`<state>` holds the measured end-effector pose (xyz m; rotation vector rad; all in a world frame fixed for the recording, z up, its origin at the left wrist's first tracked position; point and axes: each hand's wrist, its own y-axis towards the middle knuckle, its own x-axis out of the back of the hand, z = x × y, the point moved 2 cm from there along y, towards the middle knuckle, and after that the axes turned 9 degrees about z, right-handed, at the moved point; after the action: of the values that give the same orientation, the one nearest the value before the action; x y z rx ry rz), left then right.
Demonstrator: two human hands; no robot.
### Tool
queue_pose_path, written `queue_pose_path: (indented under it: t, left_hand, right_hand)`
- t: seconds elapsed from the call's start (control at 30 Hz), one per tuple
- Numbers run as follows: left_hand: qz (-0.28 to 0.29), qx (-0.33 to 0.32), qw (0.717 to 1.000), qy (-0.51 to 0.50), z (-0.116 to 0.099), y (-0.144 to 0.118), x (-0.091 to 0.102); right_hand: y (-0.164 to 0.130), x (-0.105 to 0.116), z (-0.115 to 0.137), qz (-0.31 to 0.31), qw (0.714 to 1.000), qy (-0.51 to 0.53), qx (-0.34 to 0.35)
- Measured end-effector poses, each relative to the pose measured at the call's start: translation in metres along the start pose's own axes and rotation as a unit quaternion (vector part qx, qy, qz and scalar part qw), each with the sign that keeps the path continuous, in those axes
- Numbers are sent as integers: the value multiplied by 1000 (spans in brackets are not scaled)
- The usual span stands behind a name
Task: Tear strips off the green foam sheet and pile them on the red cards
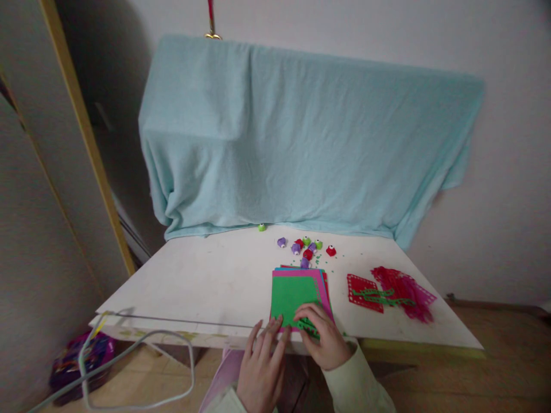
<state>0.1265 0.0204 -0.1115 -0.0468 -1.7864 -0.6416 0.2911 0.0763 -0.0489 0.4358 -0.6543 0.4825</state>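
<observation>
A stack of coloured paper sheets (297,289), green on top with pink and red beneath, lies near the table's front edge. My left hand (260,367) rests flat at the stack's near left corner, fingers spread and touching the paper's edge. My right hand (322,338) presses on the green sheet's near right corner, fingertips curled over a punched, lacy edge. Whether a small tool sits under those fingers is hidden.
Several small craft punches (303,248) in purple, red and green sit behind the stack, one green punch (262,228) farther back. Red and pink cut paper pieces (390,292) lie to the right. A light blue cloth (301,137) drapes the back. A white cable (142,344) loops at the front left.
</observation>
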Motion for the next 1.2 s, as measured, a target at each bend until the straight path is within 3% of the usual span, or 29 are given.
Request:
queue_pose_path:
  t: [1.2]
  left_hand:
    - [-5,4,1000,-2,3,-2,-7]
  right_hand:
    - [2,-2,-13,-4,1000,5,-20]
